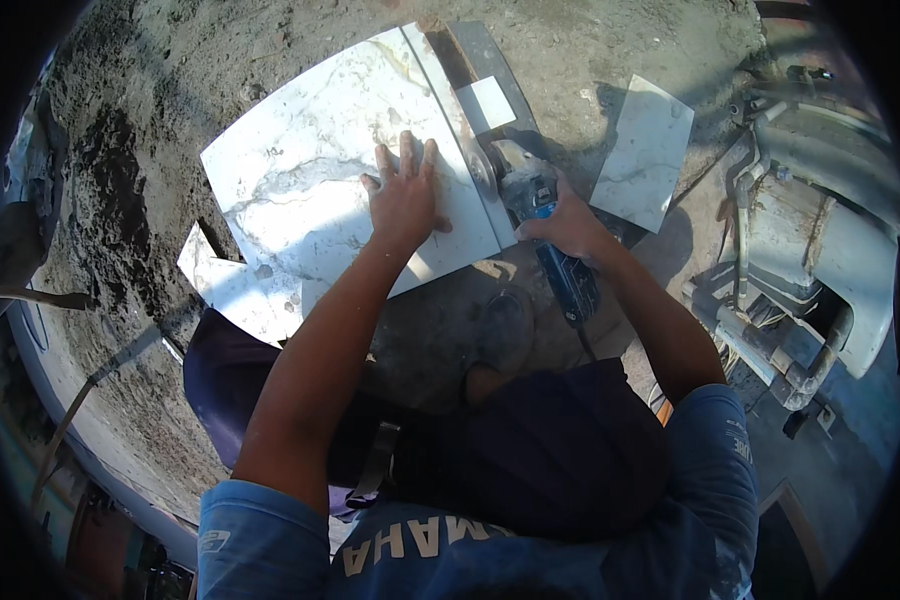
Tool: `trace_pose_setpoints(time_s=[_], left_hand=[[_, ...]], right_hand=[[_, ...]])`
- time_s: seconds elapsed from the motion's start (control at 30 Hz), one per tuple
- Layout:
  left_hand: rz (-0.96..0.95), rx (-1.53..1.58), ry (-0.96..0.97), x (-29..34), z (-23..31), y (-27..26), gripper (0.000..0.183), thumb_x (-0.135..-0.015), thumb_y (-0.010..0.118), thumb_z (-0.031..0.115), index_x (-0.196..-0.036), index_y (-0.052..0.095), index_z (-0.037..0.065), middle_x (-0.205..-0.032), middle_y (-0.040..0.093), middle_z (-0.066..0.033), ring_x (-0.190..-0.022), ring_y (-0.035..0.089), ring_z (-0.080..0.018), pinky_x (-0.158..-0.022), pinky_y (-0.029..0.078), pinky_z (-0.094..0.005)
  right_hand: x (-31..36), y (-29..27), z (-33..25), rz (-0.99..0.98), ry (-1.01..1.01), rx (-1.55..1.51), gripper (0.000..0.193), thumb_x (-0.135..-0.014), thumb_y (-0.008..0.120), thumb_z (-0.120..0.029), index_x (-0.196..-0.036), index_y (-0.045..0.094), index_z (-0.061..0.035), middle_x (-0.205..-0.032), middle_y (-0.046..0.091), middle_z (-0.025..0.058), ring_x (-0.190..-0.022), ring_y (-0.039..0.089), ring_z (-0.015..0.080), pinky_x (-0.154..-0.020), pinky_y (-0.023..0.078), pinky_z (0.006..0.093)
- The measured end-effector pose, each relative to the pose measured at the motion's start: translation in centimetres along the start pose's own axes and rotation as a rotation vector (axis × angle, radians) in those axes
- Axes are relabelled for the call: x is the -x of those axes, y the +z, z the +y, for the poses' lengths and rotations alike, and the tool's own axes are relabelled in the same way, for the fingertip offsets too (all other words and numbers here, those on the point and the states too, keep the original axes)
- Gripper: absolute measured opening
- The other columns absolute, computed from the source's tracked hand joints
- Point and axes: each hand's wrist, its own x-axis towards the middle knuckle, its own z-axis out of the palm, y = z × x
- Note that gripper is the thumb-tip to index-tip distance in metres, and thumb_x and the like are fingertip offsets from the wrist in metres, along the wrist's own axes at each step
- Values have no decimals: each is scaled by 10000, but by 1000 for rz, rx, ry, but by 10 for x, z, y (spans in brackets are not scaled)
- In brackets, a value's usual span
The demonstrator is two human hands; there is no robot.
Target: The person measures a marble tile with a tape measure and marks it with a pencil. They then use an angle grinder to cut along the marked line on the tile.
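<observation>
A large white tile (300,150) with grey marbling lies in front of me, partly in shade. My left hand (405,195) presses flat on it, fingers spread. Along the tile's right side runs a straight line, with a narrow strip (455,120) beyond it. My right hand (567,225) is wrapped round a blue angle grinder (568,285), whose cord trails toward my legs. The grinder's disc (480,170) meets the tile at that line; whether it is spinning I cannot tell. A small white tile piece (487,105) lies just beyond the grinder's head.
An offcut of marbled tile (645,150) lies to the right, and broken tile pieces (235,290) lie at the lower left. Farther right stands a whitish machine or vehicle part (820,260) with pipes. Rough, sandy ground (270,50) surrounds the tile. My bent legs (560,425) are close below.
</observation>
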Motion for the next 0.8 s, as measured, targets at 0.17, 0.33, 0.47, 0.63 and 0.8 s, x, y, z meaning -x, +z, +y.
trace_pose_setpoints(time_s=[0.17,0.33,0.47,0.63,0.8], left_hand=[[6,-2,-1,0,-1,1,1330,-564,960,431,-1627,185,232,-1693,149,-145,-1516,196,-485,-1112,357,-694],[16,-6,8,1,-2,1,1329,-561,958,450,-1625,194,228,-1685,172,-154,-1509,213,-489,-1100,368,-696],[20,-34,8,0,-2,1,1328,-560,954,470,-1625,197,227,-1684,177,-154,-1510,217,-481,-1089,377,-692],[30,-29,7,0,-3,3,1332,-560,953,473,-1627,192,230,-1687,171,-148,-1511,215,-477,-1090,375,-691],[26,-21,10,0,-2,3,1324,-575,948,467,-1629,183,232,-1690,159,-144,-1514,206,-478,-1106,363,-693]], right_hand=[[1,-3,-26,-23,26,-75,1218,-638,895,-200,-1576,155,37,-1121,665,199,-933,673,241,-822,557,349],[-11,-4,-35,-26,1,-91,1200,-650,879,-170,-1572,142,48,-1132,680,213,-943,694,239,-808,566,348],[-28,-1,-31,19,-50,-55,1202,-646,883,-199,-1568,152,49,-1200,659,217,-1051,671,263,-898,542,352],[-37,-3,-43,17,-56,-93,1155,-654,889,-233,-1550,212,39,-1240,625,208,-1080,641,252,-913,528,352],[-63,-4,-40,63,-144,2,1186,-653,890,-276,-1537,190,92,-1254,619,235,-1106,641,269,-933,523,351]])
